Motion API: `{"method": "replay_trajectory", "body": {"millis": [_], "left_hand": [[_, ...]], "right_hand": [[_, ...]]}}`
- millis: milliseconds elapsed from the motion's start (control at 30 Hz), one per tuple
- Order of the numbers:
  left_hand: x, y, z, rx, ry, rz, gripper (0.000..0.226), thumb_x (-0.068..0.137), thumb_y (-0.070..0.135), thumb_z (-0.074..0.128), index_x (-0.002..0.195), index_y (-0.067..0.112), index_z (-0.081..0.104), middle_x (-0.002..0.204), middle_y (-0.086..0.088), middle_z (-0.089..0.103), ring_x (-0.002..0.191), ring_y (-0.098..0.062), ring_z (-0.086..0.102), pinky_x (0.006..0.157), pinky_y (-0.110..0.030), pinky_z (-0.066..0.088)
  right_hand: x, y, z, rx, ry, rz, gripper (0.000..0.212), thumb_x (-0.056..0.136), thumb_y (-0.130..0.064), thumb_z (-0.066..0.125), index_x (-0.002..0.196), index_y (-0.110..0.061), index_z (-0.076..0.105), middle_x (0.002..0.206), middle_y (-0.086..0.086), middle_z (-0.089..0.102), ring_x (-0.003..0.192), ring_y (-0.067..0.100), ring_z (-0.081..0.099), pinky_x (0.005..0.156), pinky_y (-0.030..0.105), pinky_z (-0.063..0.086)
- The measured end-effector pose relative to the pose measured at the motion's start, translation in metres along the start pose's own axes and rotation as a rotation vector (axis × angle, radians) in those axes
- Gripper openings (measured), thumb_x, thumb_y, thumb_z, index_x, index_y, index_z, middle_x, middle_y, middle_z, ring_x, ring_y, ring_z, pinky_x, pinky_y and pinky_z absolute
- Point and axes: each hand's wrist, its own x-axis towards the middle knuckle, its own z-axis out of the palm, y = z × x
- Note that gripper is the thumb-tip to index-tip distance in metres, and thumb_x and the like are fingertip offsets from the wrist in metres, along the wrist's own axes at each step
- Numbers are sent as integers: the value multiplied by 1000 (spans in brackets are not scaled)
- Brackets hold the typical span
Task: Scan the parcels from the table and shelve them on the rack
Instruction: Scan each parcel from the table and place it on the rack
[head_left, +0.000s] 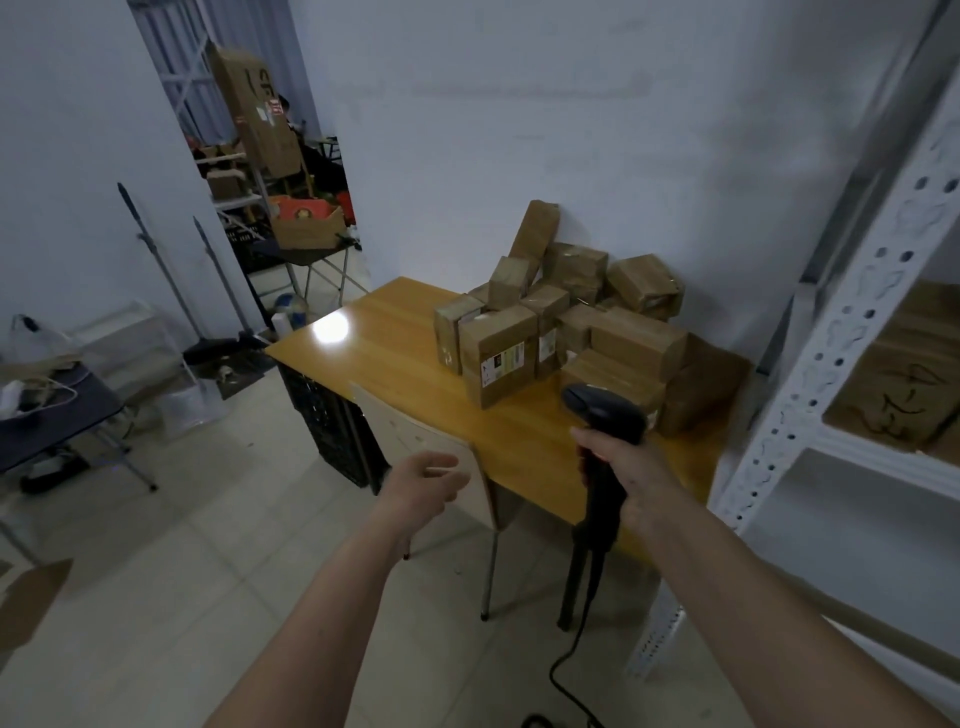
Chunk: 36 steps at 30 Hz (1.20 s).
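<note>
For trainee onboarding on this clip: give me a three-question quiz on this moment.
1. True or false: the right hand grips the scanner.
2. What does the left hand hold? A) a parcel B) nothing C) a cable
3. Where do the parcels lie: table or floor?

Key: 1 true. 2 B; its fingers are relaxed, above the chair. 3 Table, piled against the wall, left of the rack.

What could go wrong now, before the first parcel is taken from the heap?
Pulling one parcel from the loosely stacked pile of parcels may topple the tall one leaning on the wall. The scanner in the right hand trails a cable to the floor, which might snag the chair or feet.
</note>
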Motion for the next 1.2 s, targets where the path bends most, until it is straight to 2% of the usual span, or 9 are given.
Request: {"method": "replay_trajectory", "body": {"millis": [133, 433, 633, 767, 933, 1033, 1100, 1200], "left_hand": [[48, 17, -5, 18, 4, -4, 37, 91, 23, 66, 125, 11, 58, 108, -7, 63, 99, -20, 62, 89, -34, 52], [189, 95, 15, 151, -59, 38, 39, 91, 29, 66, 127, 15, 57, 118, -6, 62, 108, -22, 59, 99, -40, 48], [254, 101, 26, 238, -87, 21, 39, 92, 27, 66, 127, 13, 57, 119, -6, 61, 108, -24, 57, 98, -40, 49], [294, 106, 30, 292, -117, 17, 41, 91, 24, 66, 129, 12, 55, 123, -7, 59, 101, -19, 54, 85, -32, 46], [352, 125, 39, 435, -173, 86, 56, 89, 26, 70, 137, 12, 46, 128, -8, 53, 96, -17, 53, 76, -28, 45], [392, 134, 41, 533, -181, 115, 67, 85, 24, 74, 142, 12, 40, 140, -11, 44, 115, -26, 53, 88, -37, 52], [417, 136, 43, 647, -188, 147, 73, 83, 24, 75, 144, 13, 37, 142, -12, 40, 126, -30, 46, 98, -43, 49], [449, 134, 46, 759, -201, 166, 79, 78, 27, 77, 144, 15, 35, 141, -12, 37, 129, -32, 42, 102, -45, 45]], "right_hand": [[44, -7, 19, 3, -27, 39, 11, 80, -10, 76, 78, -6, 66, 65, 7, 62, 63, 22, 58, 64, 33, 47], [164, -56, 39, 52, -65, 50, 18, 79, -11, 76, 92, -3, 67, 70, 6, 65, 61, 19, 61, 57, 29, 50], [223, -70, 55, 85, -39, 109, 12, 81, -10, 75, 87, -3, 66, 67, 6, 64, 58, 19, 60, 52, 27, 50], [244, -74, 64, 93, 10, 131, 11, 82, -10, 75, 86, -4, 66, 67, 6, 63, 57, 17, 60, 47, 23, 51], [266, -76, 68, 155, 104, 136, 10, 81, -11, 75, 85, -5, 67, 66, 5, 63, 58, 16, 59, 54, 24, 51], [278, -75, 75, 188, 164, 123, 14, 80, -12, 76, 90, -5, 69, 67, 4, 64, 59, 15, 59, 58, 25, 51], [286, -75, 82, 213, 214, 115, 12, 81, -11, 75, 89, -5, 69, 69, 5, 64, 62, 16, 59, 60, 25, 51], [295, -73, 94, 236, 276, 111, 12, 80, -11, 76, 87, -5, 68, 70, 5, 64, 64, 16, 59, 62, 25, 51]]}}
